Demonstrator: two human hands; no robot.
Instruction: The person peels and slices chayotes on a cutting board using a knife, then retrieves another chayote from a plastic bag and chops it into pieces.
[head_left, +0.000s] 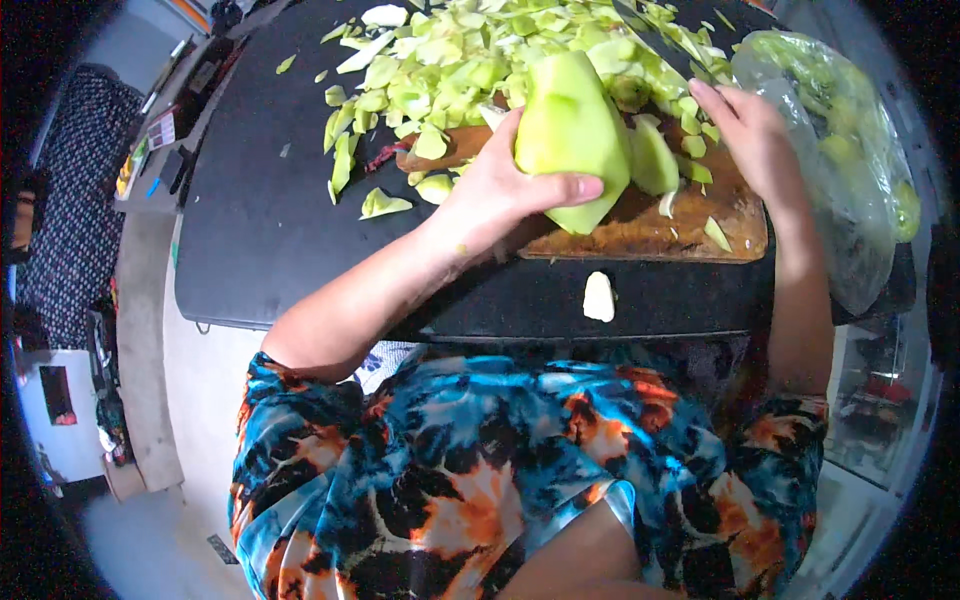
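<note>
My left hand is wrapped round a large, pale green, peeled gourd-like vegetable, its thumb lying across the near end. The vegetable is tilted above the wooden cutting board. To the right, my right hand is closed round what looks like a knife, whose grey blade points away and to the left over the peelings. The knife's handle is mostly hidden in my fingers. A cut green piece lies on the board beside the vegetable.
A wide heap of green peelings covers the far part of the black table. At the right stands a clear plastic bag with green produce inside. One pale piece lies near the table's front edge. Shelving is at the left.
</note>
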